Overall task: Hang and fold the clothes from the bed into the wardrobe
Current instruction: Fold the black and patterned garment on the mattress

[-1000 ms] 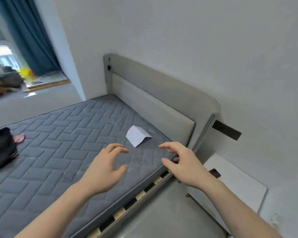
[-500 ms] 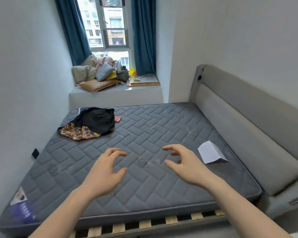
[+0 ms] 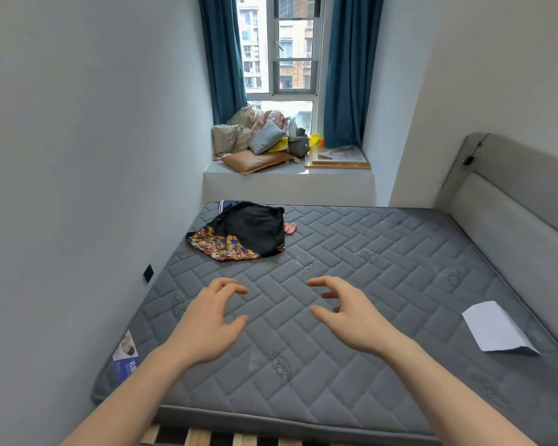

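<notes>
A small pile of clothes lies at the far left of the grey quilted mattress: a black garment on top, a floral patterned one under its near edge, and a bit of pink cloth at its right. My left hand and my right hand hover over the near half of the mattress, fingers loosely curled, holding nothing. Both are well short of the clothes. No wardrobe is in view.
A folded white paper lies near the grey headboard on the right. A window ledge beyond the bed carries pillows and bags, flanked by blue curtains. A wall runs along the bed's left side. Wooden slats show at the near edge.
My view has swung left from the headboard corner to face the window, bringing the clothes pile to centre. Both hands keep the same empty, loosely curled pose in front of me.
</notes>
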